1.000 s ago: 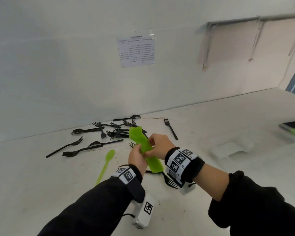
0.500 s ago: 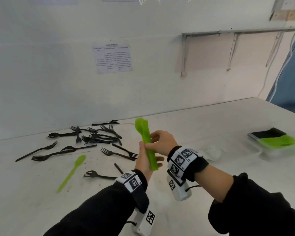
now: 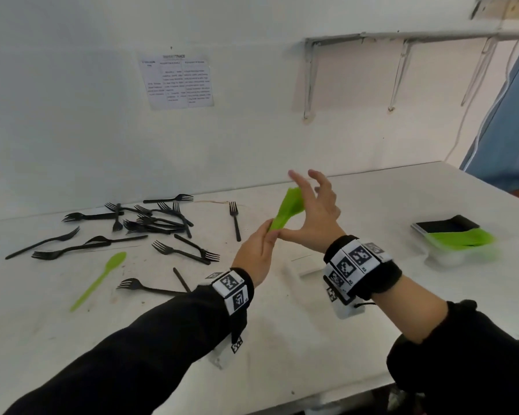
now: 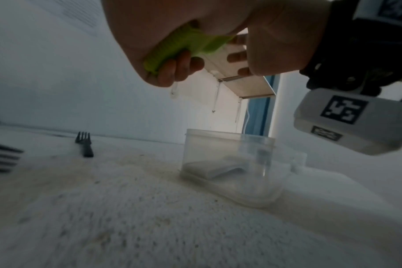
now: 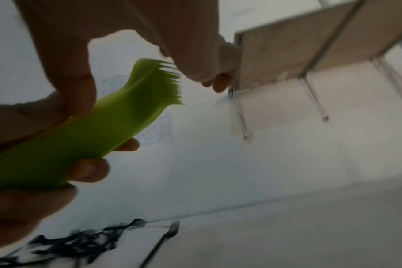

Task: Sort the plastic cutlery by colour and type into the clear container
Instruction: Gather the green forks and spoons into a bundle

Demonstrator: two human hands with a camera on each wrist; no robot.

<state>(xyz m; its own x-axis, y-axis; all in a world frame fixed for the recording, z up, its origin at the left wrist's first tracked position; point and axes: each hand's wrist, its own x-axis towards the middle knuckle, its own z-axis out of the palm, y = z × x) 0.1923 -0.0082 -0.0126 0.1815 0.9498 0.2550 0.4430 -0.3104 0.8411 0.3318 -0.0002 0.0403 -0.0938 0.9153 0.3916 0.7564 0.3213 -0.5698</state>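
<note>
Above the white table (image 3: 282,348), my left hand (image 3: 253,259) grips the handle end of a stack of green forks (image 3: 285,209), while my right hand (image 3: 315,211) rests against it with thumb underneath and fingers spread wide, the clear container (image 3: 459,250) well off to my right.
</note>
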